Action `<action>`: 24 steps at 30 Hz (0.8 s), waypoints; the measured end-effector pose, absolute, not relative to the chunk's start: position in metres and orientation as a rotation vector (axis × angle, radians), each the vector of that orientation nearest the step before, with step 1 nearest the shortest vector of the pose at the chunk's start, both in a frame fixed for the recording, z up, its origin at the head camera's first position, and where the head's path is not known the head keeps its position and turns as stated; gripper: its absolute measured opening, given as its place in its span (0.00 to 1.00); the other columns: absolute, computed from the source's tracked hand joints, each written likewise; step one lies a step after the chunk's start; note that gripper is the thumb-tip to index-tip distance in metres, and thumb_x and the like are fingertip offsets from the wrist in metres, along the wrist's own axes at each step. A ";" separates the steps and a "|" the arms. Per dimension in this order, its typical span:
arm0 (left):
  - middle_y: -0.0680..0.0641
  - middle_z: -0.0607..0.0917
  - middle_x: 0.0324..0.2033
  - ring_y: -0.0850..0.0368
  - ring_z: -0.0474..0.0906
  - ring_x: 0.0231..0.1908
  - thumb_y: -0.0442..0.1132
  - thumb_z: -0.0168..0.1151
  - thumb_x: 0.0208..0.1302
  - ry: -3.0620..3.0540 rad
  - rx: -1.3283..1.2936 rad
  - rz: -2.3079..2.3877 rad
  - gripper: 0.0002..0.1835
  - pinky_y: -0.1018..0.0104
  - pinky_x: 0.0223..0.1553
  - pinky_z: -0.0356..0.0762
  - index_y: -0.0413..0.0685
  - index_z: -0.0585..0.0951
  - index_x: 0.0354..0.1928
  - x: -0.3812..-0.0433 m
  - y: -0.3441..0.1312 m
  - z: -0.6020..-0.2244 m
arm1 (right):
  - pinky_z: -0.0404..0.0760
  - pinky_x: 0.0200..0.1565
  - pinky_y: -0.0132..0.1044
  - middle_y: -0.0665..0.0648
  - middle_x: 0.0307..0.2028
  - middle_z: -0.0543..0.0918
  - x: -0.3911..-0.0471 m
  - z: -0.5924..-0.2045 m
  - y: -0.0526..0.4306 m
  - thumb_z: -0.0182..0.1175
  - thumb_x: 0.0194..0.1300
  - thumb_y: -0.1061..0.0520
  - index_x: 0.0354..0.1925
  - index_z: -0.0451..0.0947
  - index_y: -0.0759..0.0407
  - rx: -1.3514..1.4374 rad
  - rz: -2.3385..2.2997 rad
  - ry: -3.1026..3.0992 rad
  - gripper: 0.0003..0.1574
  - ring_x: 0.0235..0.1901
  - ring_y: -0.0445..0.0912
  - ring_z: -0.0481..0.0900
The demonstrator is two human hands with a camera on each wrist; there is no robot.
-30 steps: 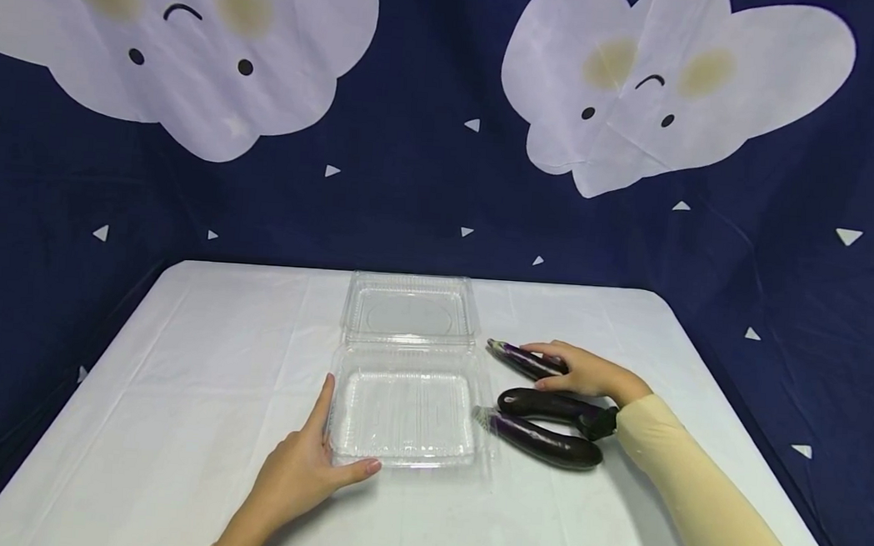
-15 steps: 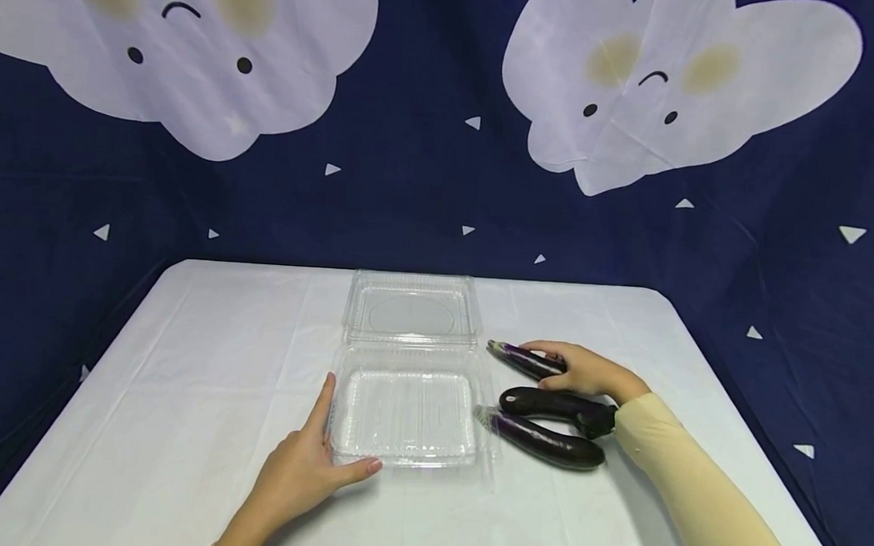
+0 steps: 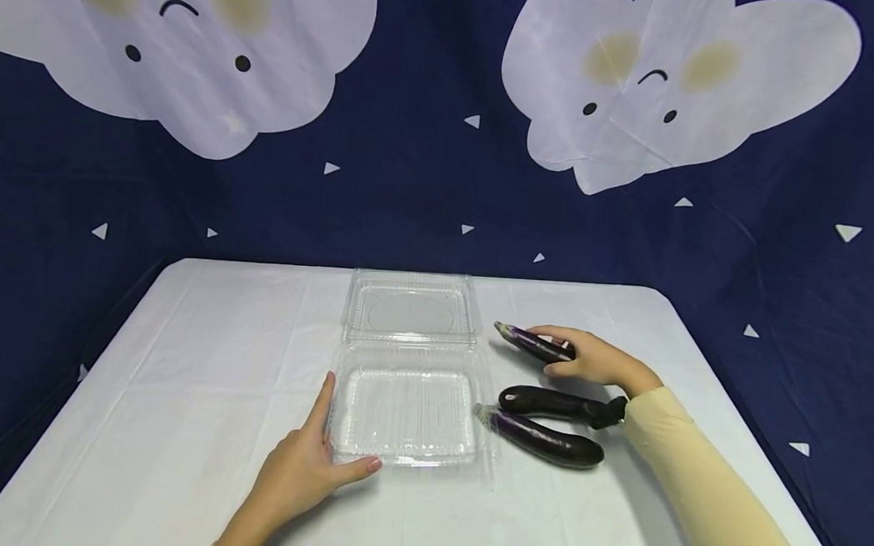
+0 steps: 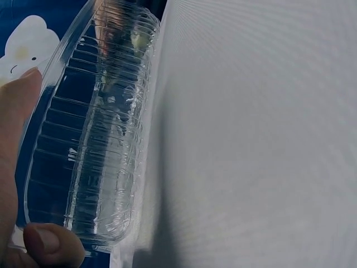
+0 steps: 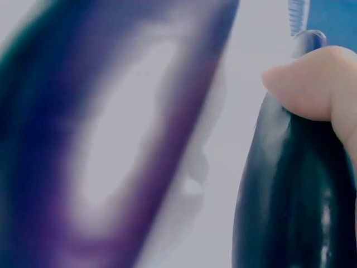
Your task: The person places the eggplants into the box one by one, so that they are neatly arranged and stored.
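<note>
My left hand [image 3: 303, 470] is at the near left corner of a hinged clear plastic container [image 3: 463, 467], thumb along the front rim and straight fingers along the side; its fingertips meet the rim in the left wrist view. The container lies unfolded, lid [image 3: 412, 313] to the back. My right hand [image 3: 589, 357] grips an eggplant [image 3: 534, 343] by its dark, rounded end, its pale tip pointing left, a shadow on the cloth below it. In the right wrist view a blurred purple eggplant [image 5: 128, 128] fills the left side, and my thumb overlaps a dark eggplant [image 5: 290, 190].
Two more eggplants lie right of the container: one dark with its stem end at right [image 3: 549, 403], the other nearer me [image 3: 547, 443], its pale tip against the container's right edge. A white cloth [image 3: 174, 390] covers the table; a dark blue cloud-print curtain [image 3: 412, 196] hangs behind.
My right hand has raised its eggplant slightly and moved it back and a little right. The dark eggplant's stem end, near my wrist, has shifted slightly. The left hand stays put.
</note>
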State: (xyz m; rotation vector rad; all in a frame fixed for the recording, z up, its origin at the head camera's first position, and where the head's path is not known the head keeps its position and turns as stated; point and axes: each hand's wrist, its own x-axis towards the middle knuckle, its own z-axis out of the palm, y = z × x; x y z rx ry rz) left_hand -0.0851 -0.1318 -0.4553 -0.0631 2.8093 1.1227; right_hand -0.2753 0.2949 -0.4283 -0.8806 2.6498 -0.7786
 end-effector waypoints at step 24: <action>0.54 0.68 0.10 0.62 0.63 0.10 0.70 0.75 0.42 2.813 -0.034 1.131 0.73 0.68 0.15 0.63 0.55 0.37 0.80 -0.084 -0.132 -0.454 | 0.71 0.57 0.48 0.56 0.58 0.77 -0.281 -0.381 0.244 0.70 0.59 0.59 0.70 0.68 0.47 -0.990 -0.819 2.638 0.43 0.52 0.49 0.74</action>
